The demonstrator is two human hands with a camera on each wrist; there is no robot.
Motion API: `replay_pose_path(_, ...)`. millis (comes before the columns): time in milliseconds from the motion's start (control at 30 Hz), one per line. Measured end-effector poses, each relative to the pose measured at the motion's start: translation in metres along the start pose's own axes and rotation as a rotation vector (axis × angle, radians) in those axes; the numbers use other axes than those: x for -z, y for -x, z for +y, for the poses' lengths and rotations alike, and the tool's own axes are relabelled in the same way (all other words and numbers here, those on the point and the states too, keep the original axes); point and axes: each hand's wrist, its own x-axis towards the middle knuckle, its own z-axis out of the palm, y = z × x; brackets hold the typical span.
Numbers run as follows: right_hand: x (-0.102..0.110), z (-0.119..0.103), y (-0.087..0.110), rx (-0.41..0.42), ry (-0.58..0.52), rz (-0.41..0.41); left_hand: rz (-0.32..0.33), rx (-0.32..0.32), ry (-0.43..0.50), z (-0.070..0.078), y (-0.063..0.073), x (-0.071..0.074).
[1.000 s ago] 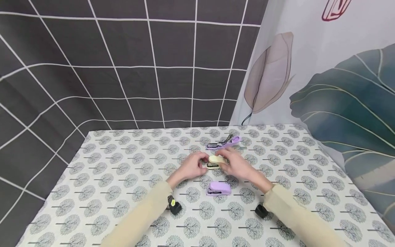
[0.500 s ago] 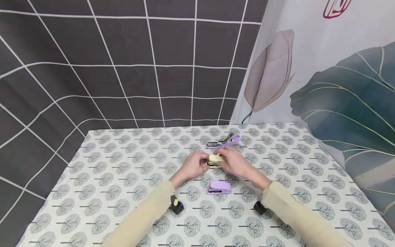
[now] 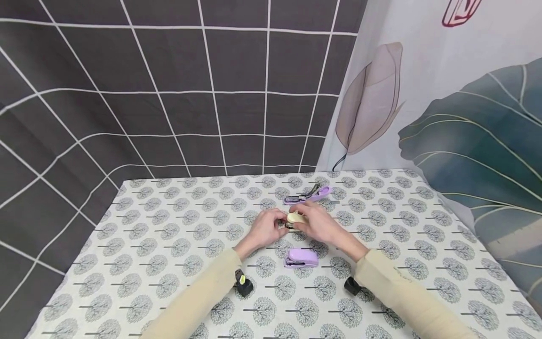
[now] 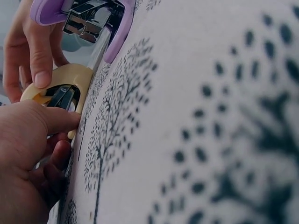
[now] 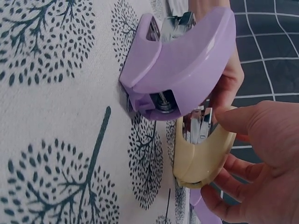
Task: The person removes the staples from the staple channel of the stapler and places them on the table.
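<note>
A pale yellow stapler (image 3: 295, 218) is between my two hands, over the middle of the table. My right hand (image 3: 319, 222) grips its back half, thumb on the near side and fingers on the far side. At the front end, my left hand (image 3: 264, 227) pinches the stapler near its base, as the left wrist view shows with the thumb (image 4: 63, 119) beside the mouth. Metal parts show inside the yellow stapler's gap in the right wrist view. Nearer me, a purple stapler (image 3: 301, 258) lies upright on the table, its mouth facing left.
Beyond the hands lies another purple stapler (image 3: 311, 200), its top swung open and its metal rail lifted. A small grey strip (image 3: 334, 202) is to its right. The tree-print tablecloth (image 3: 169, 245) reaches back to a dark gridded curtain (image 3: 237, 113).
My right hand has shifted slightly left along the yellow stapler, covering more of it. The left hand keeps its place at the front. Both purple staplers lie where they were.
</note>
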Motion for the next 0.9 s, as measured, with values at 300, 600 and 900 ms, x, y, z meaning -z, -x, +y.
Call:
replay_pose_path(300,-0.006,-0.006,-0.0025,-0.024,0.026,0.029,0.021,-0.001,-0.015,-0.0021,0.0008,-0.0021)
replay_pose_path(600,-0.0083,-0.0085,-0.0013,-0.049,0.002,0.037,0.015,0.011,-0.014,-0.0029,0.0006,-0.0028)
replay_pose_path(900,-0.0072,-0.0082,-0.0011,-0.093,-0.031,0.008,0.036,-0.016,-0.04,-0.0019,0.0007,-0.003)
